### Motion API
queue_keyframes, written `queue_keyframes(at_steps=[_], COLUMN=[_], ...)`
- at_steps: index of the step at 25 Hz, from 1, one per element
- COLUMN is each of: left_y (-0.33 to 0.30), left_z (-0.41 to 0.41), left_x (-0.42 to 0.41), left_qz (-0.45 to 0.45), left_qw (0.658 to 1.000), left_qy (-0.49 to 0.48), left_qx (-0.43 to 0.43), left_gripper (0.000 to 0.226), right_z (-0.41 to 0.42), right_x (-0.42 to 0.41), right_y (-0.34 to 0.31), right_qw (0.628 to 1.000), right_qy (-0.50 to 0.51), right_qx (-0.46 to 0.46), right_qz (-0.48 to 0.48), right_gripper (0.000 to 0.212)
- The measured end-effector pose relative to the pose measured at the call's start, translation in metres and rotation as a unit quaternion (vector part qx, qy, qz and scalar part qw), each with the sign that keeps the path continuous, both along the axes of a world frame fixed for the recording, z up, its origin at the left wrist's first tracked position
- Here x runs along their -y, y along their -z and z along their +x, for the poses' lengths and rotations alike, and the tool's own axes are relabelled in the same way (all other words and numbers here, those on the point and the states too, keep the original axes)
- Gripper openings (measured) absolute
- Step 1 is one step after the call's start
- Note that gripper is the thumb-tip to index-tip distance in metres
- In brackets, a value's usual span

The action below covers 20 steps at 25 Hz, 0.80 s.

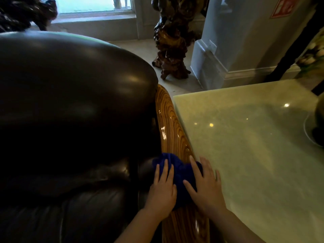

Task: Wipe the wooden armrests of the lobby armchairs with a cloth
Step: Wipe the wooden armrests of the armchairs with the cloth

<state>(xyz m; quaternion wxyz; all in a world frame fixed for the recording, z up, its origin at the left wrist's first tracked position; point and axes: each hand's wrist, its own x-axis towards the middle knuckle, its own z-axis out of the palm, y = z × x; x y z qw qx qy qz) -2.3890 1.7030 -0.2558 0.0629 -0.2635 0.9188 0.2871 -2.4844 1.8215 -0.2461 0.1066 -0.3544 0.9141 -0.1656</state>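
A glossy wooden armrest (171, 123) with bold grain runs from the bottom centre up to the back of a dark leather armchair (70, 102). A bunched dark blue cloth (178, 170) lies on the armrest near me. My left hand (162, 189) presses flat on the cloth's left side, fingers spread. My right hand (204, 185) presses flat on its right side, with the outer fingers over the edge of the pale table. Part of the cloth is hidden under both palms.
A pale green stone-topped table (254, 146) butts against the armrest's right side. A dark round object on a plate (317, 127) sits at its far right edge. A gnarled wooden sculpture (172, 42) stands on the floor beyond, next to a white column (228, 41).
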Motion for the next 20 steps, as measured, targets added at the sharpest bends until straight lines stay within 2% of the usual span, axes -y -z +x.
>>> queue_keyframes(at_steps=[2, 4, 8, 11, 13, 16, 20], left_y=[0.0, -0.001, -0.002, -0.008, -0.02, -0.046, -0.087], left_z=[0.014, 0.024, 0.04, 0.049, 0.048, 0.039, 0.03], left_x=[-0.01, -0.017, -0.032, -0.045, -0.045, -0.037, -0.031], left_qz=[-0.01, -0.021, -0.05, -0.108, -0.109, -0.089, -0.093], left_qw=[1.0, 0.999, 0.996, 0.994, 0.993, 0.996, 0.995], left_qy=[0.001, 0.028, 0.051, 0.032, 0.03, 0.03, 0.022], left_qx=[0.017, 0.023, 0.05, -0.009, -0.031, 0.0, 0.011], left_gripper=[0.056, 0.055, 0.062, 0.041, 0.025, 0.021, 0.023], right_z=[0.009, 0.012, 0.026, 0.035, 0.031, 0.026, 0.016], right_x=[-0.014, -0.02, -0.036, -0.046, -0.047, -0.052, -0.055], right_y=[-0.004, -0.008, -0.01, -0.012, -0.019, -0.032, -0.063], right_qw=[0.995, 0.992, 0.997, 0.998, 0.998, 0.999, 0.999], right_qy=[-0.002, 0.003, 0.006, -0.006, -0.026, -0.039, 0.006], right_qx=[-0.085, -0.104, -0.064, -0.065, -0.058, -0.031, 0.045], right_qz=[-0.054, -0.07, -0.049, -0.008, 0.014, 0.019, -0.004], right_gripper=[0.047, 0.03, 0.026, 0.023, 0.016, 0.013, 0.011])
